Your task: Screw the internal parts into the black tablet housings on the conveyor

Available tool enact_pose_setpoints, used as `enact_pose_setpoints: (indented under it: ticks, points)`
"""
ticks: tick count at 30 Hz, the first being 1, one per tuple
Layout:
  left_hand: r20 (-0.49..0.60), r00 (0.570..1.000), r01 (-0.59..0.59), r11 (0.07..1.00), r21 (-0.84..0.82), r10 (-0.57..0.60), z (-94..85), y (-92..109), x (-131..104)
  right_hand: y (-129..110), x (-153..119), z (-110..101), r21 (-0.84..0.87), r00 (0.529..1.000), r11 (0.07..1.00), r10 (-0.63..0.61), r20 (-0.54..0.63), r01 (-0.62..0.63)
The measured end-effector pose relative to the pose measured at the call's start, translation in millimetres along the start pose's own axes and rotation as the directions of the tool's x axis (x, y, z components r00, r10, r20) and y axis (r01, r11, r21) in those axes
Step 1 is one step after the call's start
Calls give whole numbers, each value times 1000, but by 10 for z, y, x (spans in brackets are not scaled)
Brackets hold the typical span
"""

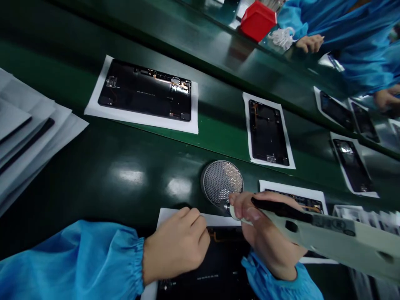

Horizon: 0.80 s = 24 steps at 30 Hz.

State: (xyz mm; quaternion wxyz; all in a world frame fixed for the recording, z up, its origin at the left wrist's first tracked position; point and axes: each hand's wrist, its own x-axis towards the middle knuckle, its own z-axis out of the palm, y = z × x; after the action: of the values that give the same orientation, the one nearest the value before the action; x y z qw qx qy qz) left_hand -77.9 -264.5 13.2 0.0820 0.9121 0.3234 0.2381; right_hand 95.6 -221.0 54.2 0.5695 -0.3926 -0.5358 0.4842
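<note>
My right hand (pixel 265 229) is wrapped round a pale electric screwdriver (pixel 331 237), whose tip end is over the near rim of a round dish (pixel 221 181) with a perforated top and small screws on its right side. My left hand (pixel 178 246) is closed, fingers curled under, resting at the upper left of a black tablet panel (pixel 215 266) on a white sheet. What its fingers hold, if anything, is hidden. Part of that panel lies beneath my hands. The screwdriver's bit is too small to make out.
Black panels on white sheets lie beyond, one at left (pixel 146 93), another at centre right (pixel 268 133). Layered white sheets (pixel 31 121) are at far left. Across the bench are a red bin (pixel 258 21) and a person's hand (pixel 310 43). Upright white sheets (pixel 371 218) stand at right.
</note>
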Motion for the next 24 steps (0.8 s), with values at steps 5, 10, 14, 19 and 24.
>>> enact_pose_setpoints:
  ticks: [5, 10, 14, 19, 24]
  points:
    - [1, 1000, 11, 1000, 2, -11, 3, -16, -1, -4, -3, 3, 4, 1000, 1000, 4, 0, -4]
    - [13, 1000, -4, 1000, 10, 4, -23, -18, 12, -16, -4, 11, -18, 1000, 1000, 2, 8, -2]
    - [20, 1000, 9, 1000, 4, -9, -7, -30, 7, -6, -12, -20, -27, 1000, 1000, -3, 26, 4]
    - [64, 997, 39, 998, -51, -36, 22, -40, -4, -128, -34, -70, -61, 1000, 998, -16, -13, 15]
    - [49, 999, 16, 999, -46, -14, 53, -41, 20, -298, -175, -67, -53, 996, 999, -16, -84, 12]
